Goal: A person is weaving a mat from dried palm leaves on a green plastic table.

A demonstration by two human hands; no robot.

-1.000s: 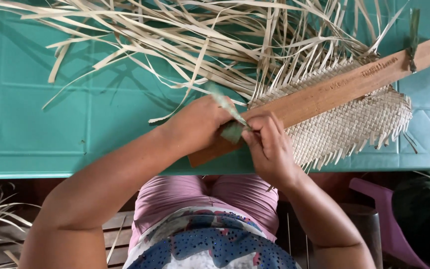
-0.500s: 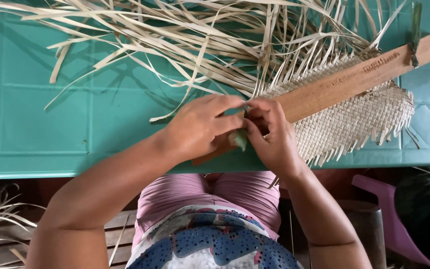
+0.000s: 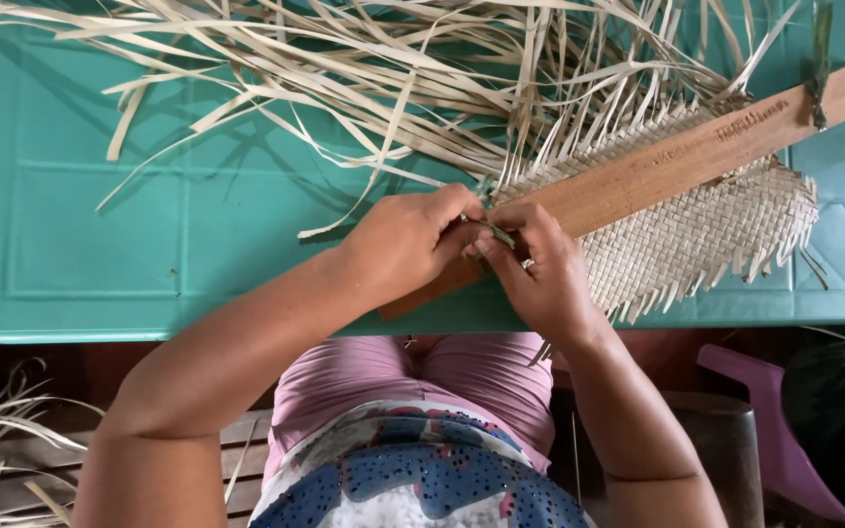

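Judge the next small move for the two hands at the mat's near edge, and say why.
Probably draw the thin green strip snug along the woven mat edge. The left hand and right hand meet there, pinching it beside the wooden slat, and loose strands remain unwoven beyond.

Both hands, left hand (image 3: pixel 405 238) & right hand (image 3: pixel 538 276), pinch green strip (image 3: pixel 493 232) at woven mat (image 3: pixel 696 230) edge.

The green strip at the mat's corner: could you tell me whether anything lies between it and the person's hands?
Nothing visible does. The left hand and right hand both pinch the green strip directly, at the near end of the wooden slat lying on the woven mat.
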